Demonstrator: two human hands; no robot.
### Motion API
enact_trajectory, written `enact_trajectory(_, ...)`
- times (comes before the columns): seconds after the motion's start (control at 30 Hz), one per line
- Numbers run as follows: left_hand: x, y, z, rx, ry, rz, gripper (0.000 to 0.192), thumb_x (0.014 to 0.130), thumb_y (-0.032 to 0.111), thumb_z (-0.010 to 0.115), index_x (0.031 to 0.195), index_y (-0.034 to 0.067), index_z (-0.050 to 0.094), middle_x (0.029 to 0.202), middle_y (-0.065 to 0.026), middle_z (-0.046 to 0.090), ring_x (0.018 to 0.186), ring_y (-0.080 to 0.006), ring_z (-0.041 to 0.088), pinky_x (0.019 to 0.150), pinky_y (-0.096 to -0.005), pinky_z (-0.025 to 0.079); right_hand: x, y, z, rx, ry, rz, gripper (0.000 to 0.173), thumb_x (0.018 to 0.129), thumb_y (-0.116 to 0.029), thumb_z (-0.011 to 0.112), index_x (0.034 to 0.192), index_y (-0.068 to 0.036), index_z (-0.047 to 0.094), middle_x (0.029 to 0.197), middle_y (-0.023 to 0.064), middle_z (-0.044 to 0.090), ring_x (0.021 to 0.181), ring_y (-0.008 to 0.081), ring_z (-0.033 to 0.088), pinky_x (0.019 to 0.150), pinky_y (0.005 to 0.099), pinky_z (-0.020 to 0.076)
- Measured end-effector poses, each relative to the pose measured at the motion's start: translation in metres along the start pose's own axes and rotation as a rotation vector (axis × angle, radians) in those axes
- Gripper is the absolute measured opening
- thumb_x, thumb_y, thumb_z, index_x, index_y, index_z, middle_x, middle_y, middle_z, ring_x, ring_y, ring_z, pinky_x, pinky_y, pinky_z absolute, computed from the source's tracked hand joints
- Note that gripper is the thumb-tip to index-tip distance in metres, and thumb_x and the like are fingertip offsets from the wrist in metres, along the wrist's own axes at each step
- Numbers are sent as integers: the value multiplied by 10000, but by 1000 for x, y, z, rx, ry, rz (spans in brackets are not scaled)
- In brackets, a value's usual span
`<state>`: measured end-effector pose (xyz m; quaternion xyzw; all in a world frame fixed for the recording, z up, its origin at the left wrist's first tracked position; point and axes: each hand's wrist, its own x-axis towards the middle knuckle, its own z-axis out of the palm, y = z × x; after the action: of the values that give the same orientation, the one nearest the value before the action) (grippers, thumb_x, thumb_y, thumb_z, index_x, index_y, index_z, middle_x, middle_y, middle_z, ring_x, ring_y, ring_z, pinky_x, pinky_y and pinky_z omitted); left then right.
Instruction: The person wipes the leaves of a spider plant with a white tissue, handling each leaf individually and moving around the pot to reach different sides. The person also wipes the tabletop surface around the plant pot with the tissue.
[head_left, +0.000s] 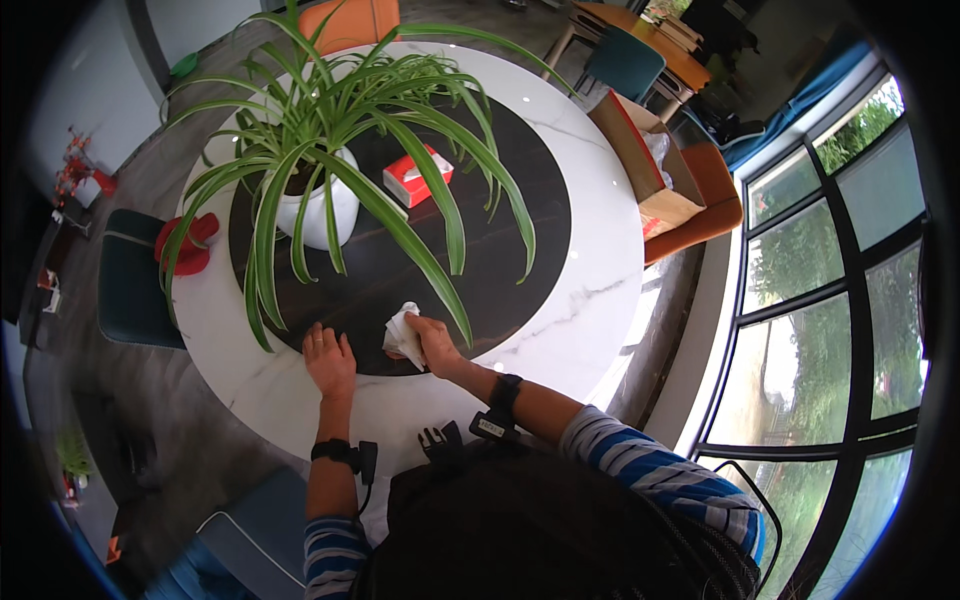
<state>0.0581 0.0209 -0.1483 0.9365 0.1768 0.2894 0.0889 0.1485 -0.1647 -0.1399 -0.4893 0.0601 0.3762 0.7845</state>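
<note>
My right hand grips a crumpled white tissue at the near edge of the dark round centre of the table. To its left, my left hand rests palm down across the dark centre's rim, fingers slightly apart, with a ring on one finger and nothing held. Beyond both hands stands a spider plant in a white pot, its long striped leaves arching over the dark surface towards my right hand. A red and white tissue pack lies right of the pot.
The round white marbled tabletop surrounds the dark centre. A red cloth item lies at its left edge by a dark green chair. At the right, an open cardboard box sits on an orange chair, near large windows.
</note>
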Motion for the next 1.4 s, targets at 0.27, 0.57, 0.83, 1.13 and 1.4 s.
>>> enact_trajectory(0.27,17,30,-35,-176,-75,-57,166,824,120,641,925,-7,608,1063,-193,617,991,-364,565,940,-469,415,-8,-10,8,-137,18,-52,395,953,-333,500,992,46,604,839,153,657,657,216,646,559,303,505)
enact_trajectory(0.57,112,178,-138,-1895,-154,-414,554,1017,402,366,1336,-46,431,1178,-205,606,1119,-265,570,979,-395,409,-30,-36,8,-522,-167,-160,295,983,-255,473,955,-3,624,813,89,651,711,167,638,620,300,510)
enact_trajectory(0.83,116,190,-174,-2011,-384,-436,480,960,219,506,1367,-17,405,979,-130,638,983,-236,604,955,-418,423,-23,-33,-11,188,-255,298,474,1007,-367,341,1173,43,512,1032,188,627,881,300,638,774,406,547)
enact_trajectory(1.13,96,151,-191,-1467,-183,-436,297,969,166,506,1155,-38,614,729,-71,627,717,-144,595,816,-308,443,-53,-61,-28,130,-304,354,434,1006,-364,335,1212,-4,465,1078,177,596,932,323,616,838,435,511)
enact_trajectory(1.4,72,83,-186,-1178,-81,-534,184,944,110,568,1050,-11,657,712,-9,610,655,-47,513,625,-202,352,-72,-65,-32,179,-263,331,432,1015,-337,340,1211,29,457,1078,213,582,912,339,621,799,448,528)
